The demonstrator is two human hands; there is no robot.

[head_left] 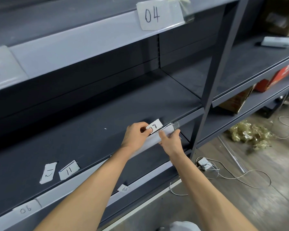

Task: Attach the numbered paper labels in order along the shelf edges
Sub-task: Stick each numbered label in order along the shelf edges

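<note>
1. Two bare hands meet at the front edge of the middle shelf (83, 130), a dark grey metal board, close to its right end by the upright post (212, 80).
2. Left hand (137, 135): its grip is narrow, thumb and fingertips pinched on the lower left corner of the paper label marked 08 (155, 126). This label tilts and sticks out up and to the right of the grip, just above the shelf's pale edge strip (153, 139).
3. Right hand (171, 141): its fingers press against the edge strip just below and right of the 08 label; whether they clasp anything cannot be told.
4. Loose labels 11 (68, 170) and 12 (47, 172) lie flat on the same shelf, well to the left of both hands.
5. Label 04 (157, 15) is fixed on the upper shelf's edge; labels 06 (25, 209) and 09 (124, 188) sit lower down.
</note>
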